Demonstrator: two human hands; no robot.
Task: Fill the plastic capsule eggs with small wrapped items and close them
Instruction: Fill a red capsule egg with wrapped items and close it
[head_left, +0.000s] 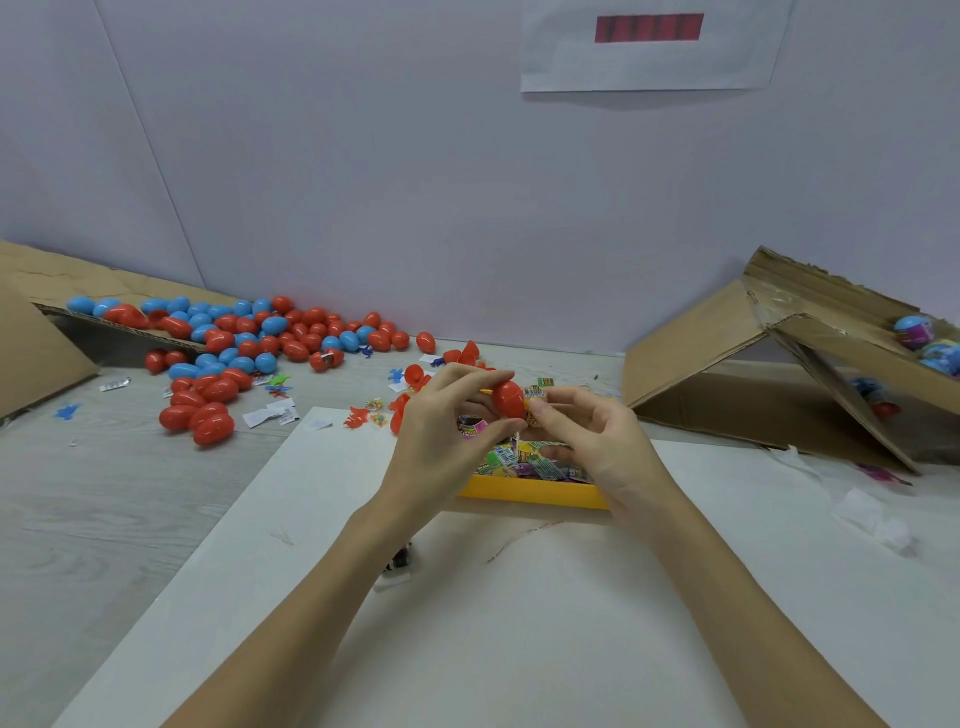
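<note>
My left hand (441, 421) gripped a red capsule egg (509, 399) above the yellow tray (530, 491) while my right hand (587, 436) pinched a wrapped item (535, 405) at it. Many eggs (244, 338) lay piled at the table's far left edge; which were filled I couldn't tell.

Red capsule egg (508, 398): gripped by left hand (444, 426) above yellow tray (530, 490) of wrapped items (524, 457). Right hand (592, 436) pinches a wrapper at its opening. Loose red and blue eggs (244, 343): table's far left corner.

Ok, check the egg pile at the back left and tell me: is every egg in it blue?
No, the egg pile mixes red eggs with blue eggs, spilling off a cardboard flap onto the table.
</note>
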